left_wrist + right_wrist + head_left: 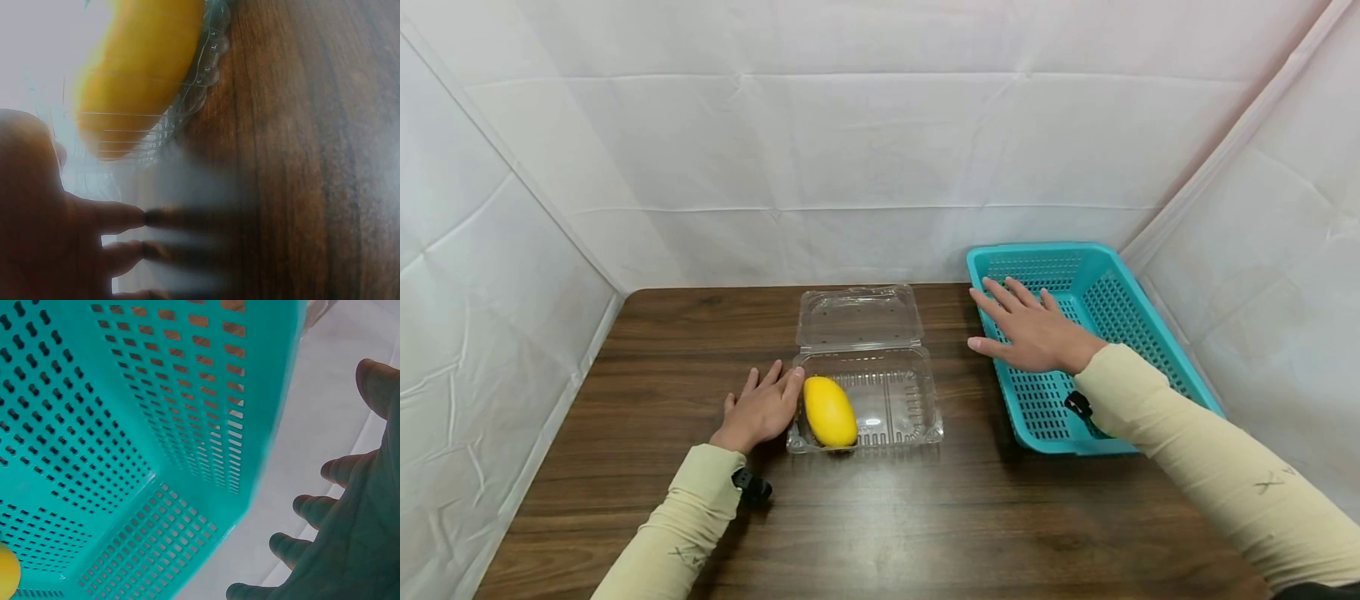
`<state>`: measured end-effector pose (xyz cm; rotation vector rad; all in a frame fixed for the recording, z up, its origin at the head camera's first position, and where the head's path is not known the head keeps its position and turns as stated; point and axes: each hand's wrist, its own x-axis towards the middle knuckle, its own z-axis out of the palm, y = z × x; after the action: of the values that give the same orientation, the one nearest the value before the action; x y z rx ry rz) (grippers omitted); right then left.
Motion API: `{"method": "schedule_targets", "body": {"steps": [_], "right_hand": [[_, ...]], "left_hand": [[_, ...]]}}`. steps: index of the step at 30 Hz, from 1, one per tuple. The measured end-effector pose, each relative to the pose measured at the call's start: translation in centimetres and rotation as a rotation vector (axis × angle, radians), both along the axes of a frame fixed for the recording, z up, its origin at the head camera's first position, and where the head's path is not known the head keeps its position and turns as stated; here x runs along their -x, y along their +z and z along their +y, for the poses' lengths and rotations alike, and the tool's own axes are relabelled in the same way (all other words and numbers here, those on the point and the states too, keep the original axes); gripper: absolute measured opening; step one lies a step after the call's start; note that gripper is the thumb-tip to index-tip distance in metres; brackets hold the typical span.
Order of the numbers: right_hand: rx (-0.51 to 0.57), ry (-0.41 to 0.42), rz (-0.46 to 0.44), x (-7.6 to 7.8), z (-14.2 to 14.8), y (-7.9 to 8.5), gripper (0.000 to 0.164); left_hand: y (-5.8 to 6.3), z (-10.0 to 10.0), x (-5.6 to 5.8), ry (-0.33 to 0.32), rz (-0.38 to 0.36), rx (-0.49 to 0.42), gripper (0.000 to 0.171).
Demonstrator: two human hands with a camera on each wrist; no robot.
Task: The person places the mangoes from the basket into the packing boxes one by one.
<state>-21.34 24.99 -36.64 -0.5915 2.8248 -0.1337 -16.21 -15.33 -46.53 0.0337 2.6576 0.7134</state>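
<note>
A yellow mango [830, 412] lies in the left part of a clear plastic clamshell box [895, 400], whose lid [859, 319] is folded back towards the wall. My left hand [763, 408] rests by the box's left side, fingers extended and thumb at the rim next to the mango. In the left wrist view, the mango [140, 69] shows through the ribbed plastic. Over the left part of a turquoise basket [1157, 358] my right hand [1037, 333] hovers with fingers spread, holding nothing. The right wrist view shows that hand [350, 525] above the basket's rim.
A rounded yellow thing [7, 572] lies in the basket, cut off by the right wrist view's edge. White sheeting [880, 142] rises behind the dark wooden table [880, 525] and along both sides. The basket stands near the right-hand sheet.
</note>
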Motion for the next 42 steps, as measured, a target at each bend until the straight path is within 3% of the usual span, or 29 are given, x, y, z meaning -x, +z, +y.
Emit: {"method": "schedule_targets", "body": {"steps": [42], "right_hand": [[-0.019, -0.118, -0.041, 0.1, 5.4, -0.8, 0.09]], "left_hand": [[0.0, 0.0, 0.1, -0.003, -0.001, -0.003, 0.07]]}}
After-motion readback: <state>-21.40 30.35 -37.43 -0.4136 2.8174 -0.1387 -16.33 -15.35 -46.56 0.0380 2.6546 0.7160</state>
